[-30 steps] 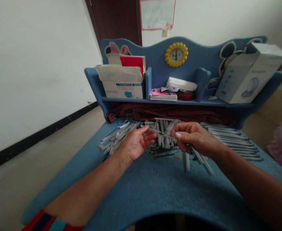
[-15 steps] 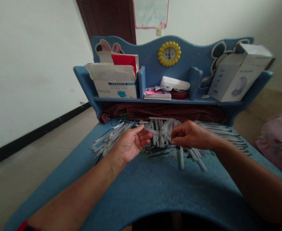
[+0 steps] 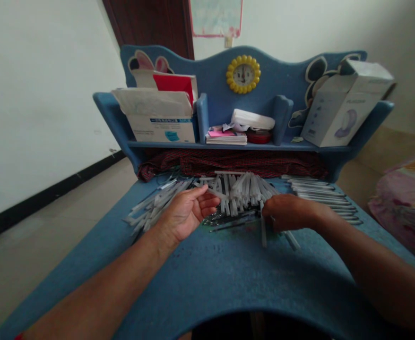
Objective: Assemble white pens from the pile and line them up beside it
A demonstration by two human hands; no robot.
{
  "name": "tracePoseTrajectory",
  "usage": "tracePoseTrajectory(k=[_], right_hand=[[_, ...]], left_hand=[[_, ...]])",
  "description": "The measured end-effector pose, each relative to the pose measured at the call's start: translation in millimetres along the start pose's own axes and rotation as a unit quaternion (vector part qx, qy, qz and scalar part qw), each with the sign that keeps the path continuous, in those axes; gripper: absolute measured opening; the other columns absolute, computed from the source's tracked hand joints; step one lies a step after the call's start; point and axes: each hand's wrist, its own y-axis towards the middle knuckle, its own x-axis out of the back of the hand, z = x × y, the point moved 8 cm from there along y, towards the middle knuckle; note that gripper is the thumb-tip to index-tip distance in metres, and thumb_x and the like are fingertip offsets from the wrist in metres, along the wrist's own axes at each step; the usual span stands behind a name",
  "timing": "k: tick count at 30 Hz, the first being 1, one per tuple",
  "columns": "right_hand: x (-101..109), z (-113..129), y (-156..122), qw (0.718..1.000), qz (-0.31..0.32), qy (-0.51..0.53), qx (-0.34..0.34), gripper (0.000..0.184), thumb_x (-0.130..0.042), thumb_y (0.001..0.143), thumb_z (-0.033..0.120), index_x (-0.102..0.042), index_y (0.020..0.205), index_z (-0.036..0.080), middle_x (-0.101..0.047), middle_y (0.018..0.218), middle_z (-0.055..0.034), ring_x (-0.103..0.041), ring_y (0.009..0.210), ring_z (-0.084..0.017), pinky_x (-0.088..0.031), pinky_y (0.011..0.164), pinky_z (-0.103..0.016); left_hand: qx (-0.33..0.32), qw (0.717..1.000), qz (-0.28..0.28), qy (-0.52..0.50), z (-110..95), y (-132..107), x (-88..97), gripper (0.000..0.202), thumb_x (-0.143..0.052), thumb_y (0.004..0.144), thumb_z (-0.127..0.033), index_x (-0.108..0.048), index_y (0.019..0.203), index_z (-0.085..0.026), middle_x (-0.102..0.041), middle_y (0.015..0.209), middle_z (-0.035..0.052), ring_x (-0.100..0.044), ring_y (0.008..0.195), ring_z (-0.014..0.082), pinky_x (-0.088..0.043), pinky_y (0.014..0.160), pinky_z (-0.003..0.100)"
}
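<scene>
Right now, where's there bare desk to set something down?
Biggest patch: blue desk between left forearm and right forearm, bounded by dark rods behind and the curved front edge. Another: between left forearm and desk's left edge. Crowded: back half, translucent strips left and middle, silver rods right; loose strips poke from under right hand.

Yellow clock (image 3: pixel 243 74) above shelf (image 3: pixel 229 147); blue-striped box (image 3: pixel 163 129) left, white carton (image 3: pixel 330 118) right.
</scene>
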Motion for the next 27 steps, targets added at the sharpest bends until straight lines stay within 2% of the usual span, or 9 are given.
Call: tracePoseTrajectory(k=[4,7,9,12,15,17,21,23,27], right_hand=[[0,1,1,1.000,0.000,-0.007,-0.004,0.028,-0.051,0.062,0.009,-0.073,0.079,0.014,-0.070,0.078,-0.0132,-0.064,0.070,-0.024,-0.035,0.052,-0.026],[12,4,-3,0.996,-0.032,0.070,0.037,0.020,-0.053,0.064,0.012,-0.070,0.074,0.016,-0.067,0.069,-0.0060,-0.059,0.062,-0.017,-0.033,0.052,-0.024],[26,6,-8,0.983,-0.081,0.150,0.064,0.014,-0.052,0.066,0.012,-0.066,0.069,0.016,-0.061,0.062,-0.0005,-0.052,0.056,-0.011,-0.032,0.052,-0.022],[42,6,-15,0.942,-0.154,0.291,0.070,0.008,-0.053,0.069,0.014,-0.061,0.068,0.016,-0.053,0.058,0.0035,-0.045,0.052,-0.008,-0.032,0.049,-0.020],[46,12,-16,0.878,-0.191,0.431,0.080,0.006,-0.059,0.073,0.022,-0.060,0.071,0.016,-0.054,0.059,0.0034,-0.047,0.053,-0.008,-0.035,0.049,-0.019],[47,17,-15,0.843,-0.224,0.482,0.087,0.011,-0.063,0.073,0.026,-0.062,0.073,0.015,-0.056,0.061,0.0024,-0.049,0.054,-0.009,-0.037,0.050,-0.020],[54,21,-19,0.810,-0.345,0.467,0.084,0.012,-0.067,0.073,0.026,-0.062,0.073,0.015,-0.056,0.061,0.0027,-0.050,0.054,-0.008,-0.036,0.050,-0.020],[56,24,-22,0.807,-0.389,0.437,0.081,0.011,-0.067,0.073,0.025,-0.061,0.072,0.016,-0.057,0.060,0.0030,-0.049,0.054,-0.008,-0.036,0.049,-0.019],[57,32,-24,0.815,-0.421,0.391,0.079,0.011,-0.067,0.075,0.025,-0.060,0.075,0.016,-0.060,0.062,0.0028,-0.050,0.053,-0.007,-0.037,0.050,-0.019]], left_hand=[[-0.007,1.000,0.010,0.004,-1,0,-1.4,0.020,-0.049,0.086,-0.009,-0.063,0.072,-0.008,-0.068,0.060,0.0079,-0.066,0.051,0.0152,-0.052,0.042,0.021],[-0.011,1.000,0.016,0.008,0,0,-2.3,0.019,-0.050,0.086,-0.010,-0.062,0.072,-0.008,-0.068,0.061,0.0081,-0.066,0.051,0.0151,-0.053,0.043,0.021],[-0.012,1.000,0.018,0.012,0,-1,-3.0,0.018,-0.050,0.086,-0.010,-0.062,0.073,-0.008,-0.069,0.062,0.0085,-0.066,0.052,0.0152,-0.053,0.043,0.021],[-0.009,1.000,0.013,0.018,2,-3,-4.4,0.018,-0.050,0.086,-0.011,-0.062,0.073,-0.008,-0.069,0.061,0.0088,-0.066,0.051,0.0150,-0.053,0.043,0.021],[-0.007,1.000,0.002,0.021,3,-5,-5.5,0.018,-0.050,0.087,-0.011,-0.061,0.073,-0.008,-0.068,0.061,0.0084,-0.065,0.049,0.0146,-0.053,0.041,0.021],[-0.010,1.000,0.002,0.022,3,-6,-6.8,0.019,-0.049,0.087,-0.010,-0.061,0.073,-0.008,-0.068,0.061,0.0080,-0.065,0.049,0.0147,-0.052,0.041,0.021],[-0.009,1.000,0.013,0.025,4,-8,-10.4,0.021,-0.048,0.088,-0.010,-0.060,0.071,-0.008,-0.068,0.060,0.0070,-0.066,0.050,0.0143,-0.053,0.042,0.021],[-0.010,0.999,0.011,0.029,5,-9,-10.9,0.021,-0.047,0.088,-0.010,-0.059,0.071,-0.008,-0.067,0.060,0.0068,-0.066,0.050,0.0142,-0.053,0.041,0.021],[-0.021,0.999,0.011,0.041,4,-11,-12.8,0.020,-0.047,0.088,-0.010,-0.058,0.072,-0.008,-0.067,0.060,0.0070,-0.066,0.050,0.0145,-0.053,0.042,0.021]])
